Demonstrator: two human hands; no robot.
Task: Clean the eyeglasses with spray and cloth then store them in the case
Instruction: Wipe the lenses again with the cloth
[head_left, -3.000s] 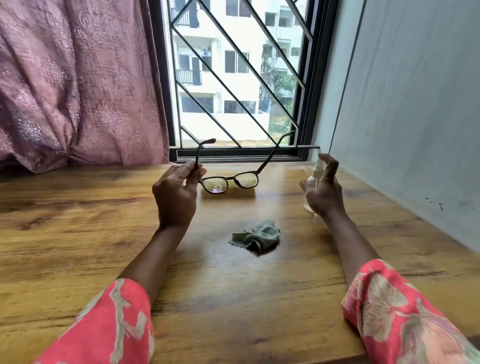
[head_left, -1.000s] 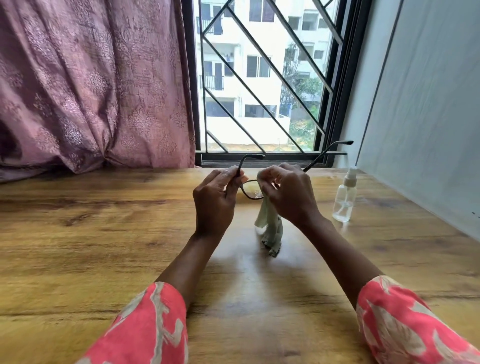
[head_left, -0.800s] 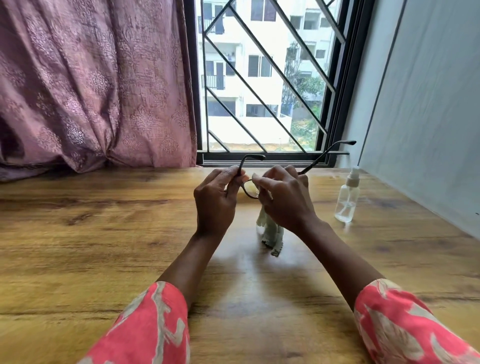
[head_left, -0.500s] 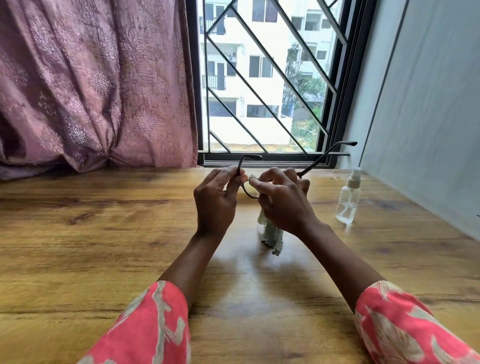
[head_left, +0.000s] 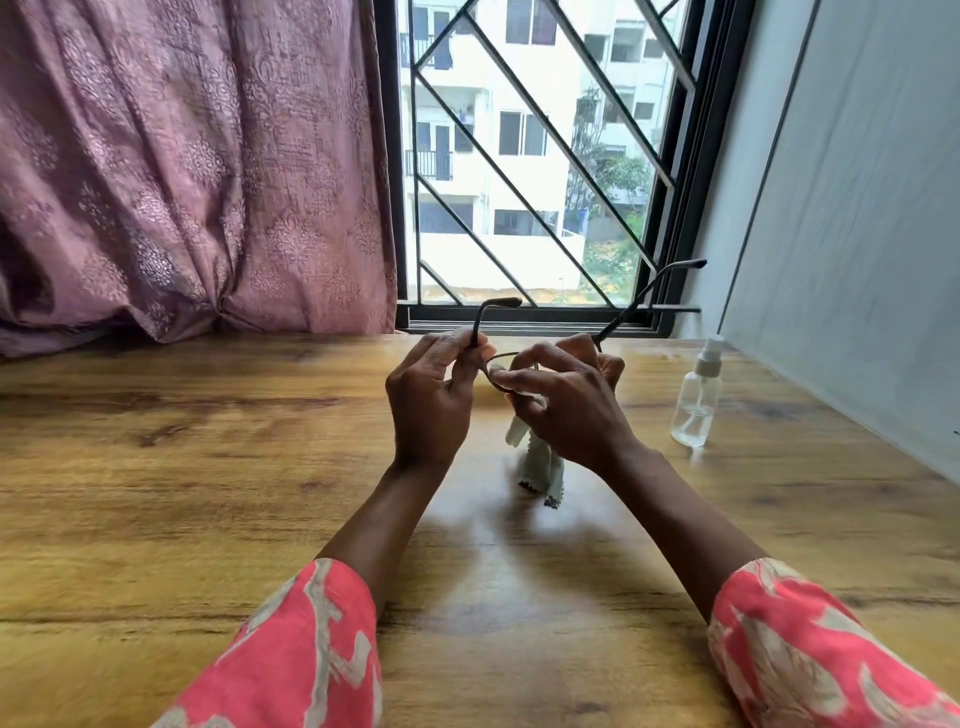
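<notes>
Eyeglasses: the dark thin-framed eyeglasses (head_left: 623, 306) are held up off the wooden table (head_left: 156, 493) at about 12 o'clock from the wearer, temple arms open and pointing away toward the window – likely so a lens faces the cloth squarely.
Left hand: the left hand (head_left: 431, 400) pinches the frame at its left hinge, thumb and curled fingers closed on it; it seems to serve as the steadying side.
Right hand: the right hand (head_left: 566, 405) has thumb and forefinger pressed together around a lens with the pale green cleaning cloth (head_left: 540, 467) between them; the other fingers are loosely curled.
Cloth: its loose tail hangs below the right palm toward the tabletop (whether it touches the wood is hard to tell).
Spray: the small clear plastic spray bottle (head_left: 698, 400) stands upright at roughly 2 o'clock, near the right hand but apart from it – parked within reach, I judge.
Case: none in view.
Stage: wiping appears under way; storing not yet done.
</notes>
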